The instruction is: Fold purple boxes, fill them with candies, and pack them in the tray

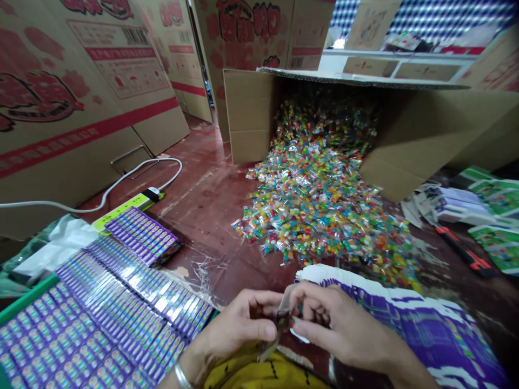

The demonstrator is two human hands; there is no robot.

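In front of my lap, my left hand (243, 324) pinches a small candy box (279, 324) between thumb and fingers. Closed on the other side of the same box is my right hand (340, 327), its fingertips at a raised greyish flap. The box is turned nearly edge-on, so its print and contents are hard to make out. Beside my right hand lies a row of flattened purple cartons (421, 324) with white edges. On the left, a green tray (24, 297) holds rows of closed purple candy boxes (133, 292).
Small clear packets of coloured candy (316, 200) spill from a tipped cardboard box (249, 116). Large cartons (81, 81) stand at the back left. A green power strip (125, 210) with white cable lies left. Red-handled scissors (462, 251) rest at right.
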